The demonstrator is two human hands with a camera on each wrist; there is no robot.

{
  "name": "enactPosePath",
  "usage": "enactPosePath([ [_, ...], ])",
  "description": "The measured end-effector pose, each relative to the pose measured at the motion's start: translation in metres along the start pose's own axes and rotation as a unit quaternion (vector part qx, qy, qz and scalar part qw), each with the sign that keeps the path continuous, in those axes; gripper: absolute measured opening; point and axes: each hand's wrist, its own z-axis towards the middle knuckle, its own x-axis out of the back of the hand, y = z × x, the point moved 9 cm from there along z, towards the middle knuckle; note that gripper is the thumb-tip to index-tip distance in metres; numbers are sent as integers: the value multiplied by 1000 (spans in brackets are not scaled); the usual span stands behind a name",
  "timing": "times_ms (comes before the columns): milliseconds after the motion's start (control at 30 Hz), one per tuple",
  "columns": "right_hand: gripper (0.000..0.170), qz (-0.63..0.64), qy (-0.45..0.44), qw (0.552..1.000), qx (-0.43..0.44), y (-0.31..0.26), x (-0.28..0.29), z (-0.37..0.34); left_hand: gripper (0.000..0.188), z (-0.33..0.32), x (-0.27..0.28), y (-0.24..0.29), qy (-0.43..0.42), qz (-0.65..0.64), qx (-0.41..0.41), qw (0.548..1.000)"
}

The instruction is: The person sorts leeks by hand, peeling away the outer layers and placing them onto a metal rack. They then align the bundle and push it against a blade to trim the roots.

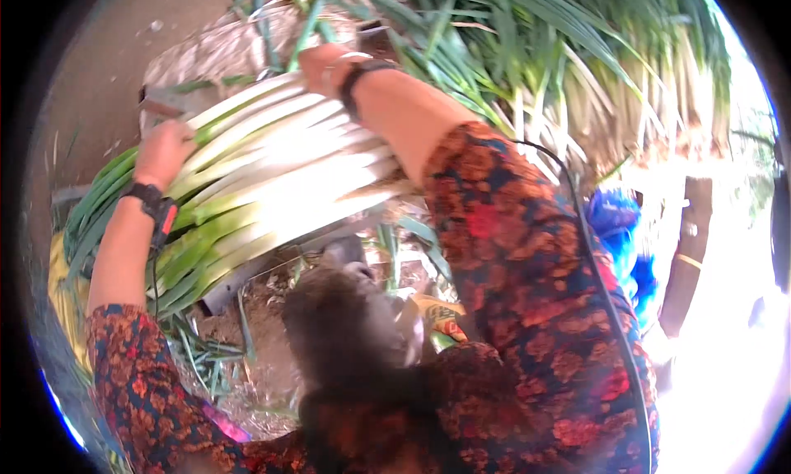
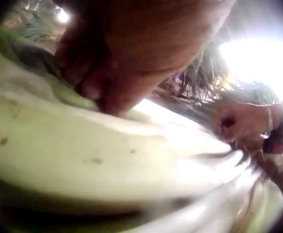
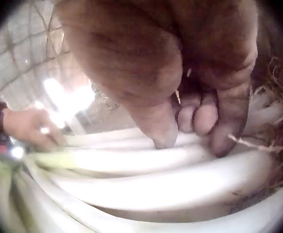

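A layer of leeks lies side by side, white stalks toward the right and green leaves toward the left. At its far edge the left hand pinches a leek where white turns green; its curled fingers press down on the pale stalk in the left wrist view. Farther right, the right hand grips the far stalks near their root end. In the right wrist view its thumb and curled fingers close on a white stalk, with the left hand beyond.
More leeks stand in a dense pile at the upper right. A woven sack lies beyond the layer. Blue plastic and a wooden post are at the right. Loose leaves litter the ground below.
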Motion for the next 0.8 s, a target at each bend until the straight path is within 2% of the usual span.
enactPosePath([
  [33,20,78,-2,995,-54,10,0,4,20,1,2,1,-16,27,6,999],
  [67,19,131,8,989,-70,11,-3,11,26,0,2,-7,-52,51,44,996],
  [133,20,121,-6,993,-17,-4,14,-7,39,-6,14,11,-128,64,59,988],
  [200,22,172,127,977,18,-18,54,-51,43,-15,42,42,-122,-46,73,989],
  [233,21,244,196,950,-1,-20,90,-94,45,-18,56,63,-116,-99,80,985],
  [267,20,314,265,911,-20,-18,117,-144,45,-20,76,90,-71,-141,49,986],
  [333,18,398,430,810,3,-6,141,-232,44,-36,114,154,15,-222,-14,975],
  [367,17,417,456,785,-42,7,131,-266,40,-50,133,199,47,-244,-37,968],
  [400,16,435,482,756,-88,21,112,-297,36,-66,149,246,79,-266,-59,959],
  [467,19,543,424,674,-267,64,11,-337,32,-88,139,308,17,-401,-22,916],
  [500,21,523,362,686,-352,85,-47,-356,29,-92,131,345,-6,-479,-61,876],
  [533,22,522,323,663,-429,106,-124,-377,26,-96,115,376,-32,-554,-96,826],
  [567,21,518,263,629,-518,119,-195,-409,25,-95,88,395,-61,-598,-88,794],
  [600,29,454,258,634,-570,140,-284,-434,24,-91,58,409,-88,-639,-81,760],
  [667,37,370,140,625,-673,140,-294,-503,21,-79,-11,415,-152,-646,44,747],
  [700,41,389,137,610,-676,146,-314,-522,19,-77,-15,425,-175,-632,59,753],
  [767,45,390,142,602,-682,154,-350,-544,13,-66,-6,441,-144,-577,-76,801],
  [800,44,373,159,605,-685,159,-355,-543,13,-60,-12,436,-152,-597,-26,787],
])
